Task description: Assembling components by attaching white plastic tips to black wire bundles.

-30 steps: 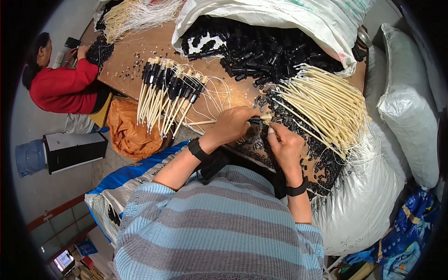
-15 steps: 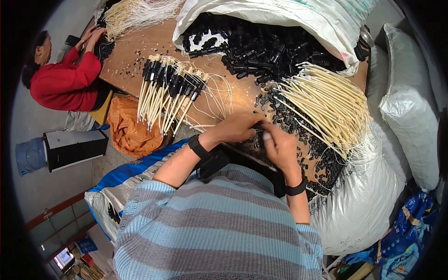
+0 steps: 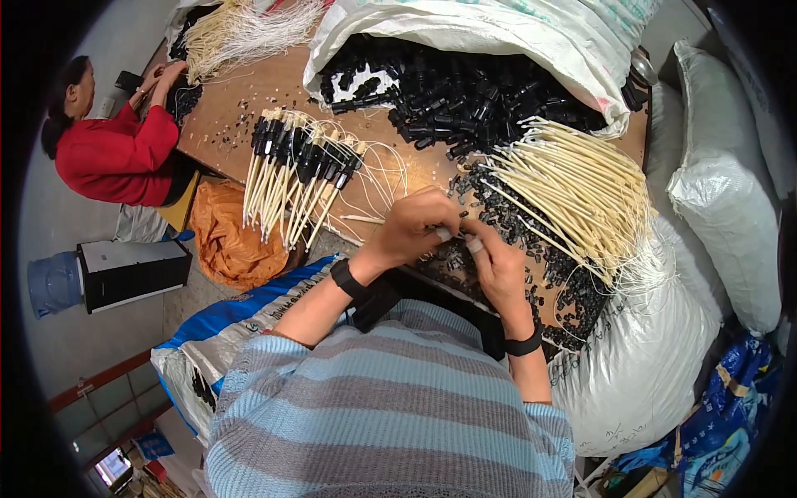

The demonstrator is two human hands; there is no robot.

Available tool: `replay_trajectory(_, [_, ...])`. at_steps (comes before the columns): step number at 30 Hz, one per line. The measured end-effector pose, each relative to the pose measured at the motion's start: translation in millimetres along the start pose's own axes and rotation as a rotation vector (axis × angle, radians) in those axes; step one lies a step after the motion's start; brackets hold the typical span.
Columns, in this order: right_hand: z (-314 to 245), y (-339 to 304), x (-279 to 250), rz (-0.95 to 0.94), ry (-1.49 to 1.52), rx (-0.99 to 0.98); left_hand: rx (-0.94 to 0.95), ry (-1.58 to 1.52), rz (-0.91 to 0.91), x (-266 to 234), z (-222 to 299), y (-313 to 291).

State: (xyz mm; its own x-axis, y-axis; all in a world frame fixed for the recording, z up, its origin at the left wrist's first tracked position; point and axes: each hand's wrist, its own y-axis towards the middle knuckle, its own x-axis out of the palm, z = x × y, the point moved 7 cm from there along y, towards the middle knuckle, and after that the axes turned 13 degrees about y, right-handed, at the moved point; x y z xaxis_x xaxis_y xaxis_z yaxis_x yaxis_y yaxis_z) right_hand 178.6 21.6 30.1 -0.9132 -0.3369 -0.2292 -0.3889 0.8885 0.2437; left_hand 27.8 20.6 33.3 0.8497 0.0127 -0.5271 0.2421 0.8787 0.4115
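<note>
My left hand (image 3: 411,230) is closed, its thumb and fingers bent together over the table's near edge. Close to its right, my right hand (image 3: 501,270) is closed too, thumb and forefinger pointing at the left fingertips. Whatever the fingers pinch is too small and hidden to make out. Light wrapping covers both thumb ends. Beside the left hand's knuckles shows a short length of pale stick (image 3: 363,219); whether the hand holds it is unclear. Many small black plastic pieces (image 3: 531,241) lie scattered under and beyond the right hand.
Cream sticks with white cords (image 3: 573,195) are heaped at right. Left of centre lies a bundle of sticks with black sockets (image 3: 303,158). Larger black parts (image 3: 465,91) spill from a white sack (image 3: 498,33). A person in red (image 3: 116,158) works at the far left.
My left hand has rolled, its fingers curling up more. The dark piece seen between my fingertips before is now hidden. My right hand has barely shifted.
</note>
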Motion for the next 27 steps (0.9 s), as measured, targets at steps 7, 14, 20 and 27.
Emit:
replay_trajectory(7, [37.2, -22.5, -7.1, 0.065, -0.050, 0.340, 0.076, 0.505, 0.009, 16.6, -43.3, 11.1])
replay_trajectory(14, [67.2, -33.1, -23.5, 0.226, 0.221, 0.501, -0.471, 0.360, -0.043, -36.9, -79.4, -15.0])
replay_trajectory(20, [73.3, -24.6, -11.4, 0.169, 0.359, 0.596, -0.248, 0.498, 0.055, -19.1, -70.6, -5.7])
replay_trajectory(27, [82.1, -19.5, -16.2, 0.281, 0.378, 0.599, -0.322, 0.209, -0.051, 19.2, -44.0, 18.1])
